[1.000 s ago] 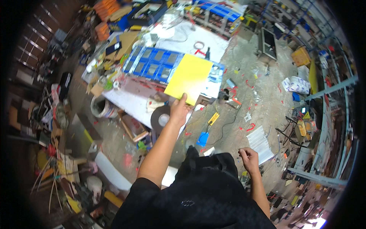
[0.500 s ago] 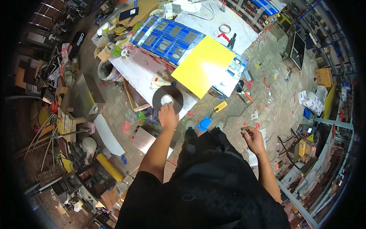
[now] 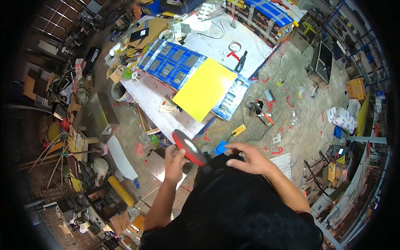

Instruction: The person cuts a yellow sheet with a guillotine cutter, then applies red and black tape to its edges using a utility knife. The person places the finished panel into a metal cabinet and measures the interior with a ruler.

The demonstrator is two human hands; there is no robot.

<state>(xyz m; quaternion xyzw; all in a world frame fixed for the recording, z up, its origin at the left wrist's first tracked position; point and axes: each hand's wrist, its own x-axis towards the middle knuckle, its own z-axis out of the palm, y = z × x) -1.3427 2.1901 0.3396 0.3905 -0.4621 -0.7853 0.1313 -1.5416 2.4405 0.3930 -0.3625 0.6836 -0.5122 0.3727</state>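
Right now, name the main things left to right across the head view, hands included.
Long white panel, left hand, flat round red-edged roll, right hand, pale ribbed sheet, white-and-purple package.

White worktable (image 3: pixel 143 89), clock from its middle: blue-taped pack (image 3: pixel 168 62) at centre; second taped pack (image 3: pixel 266 16) far 2 o'clock; thin ring (image 3: pixel 229 46) nearer 2; black tool (image 3: pixel 241 61) at 3; cardboard (image 3: pixel 155 30) at 10.
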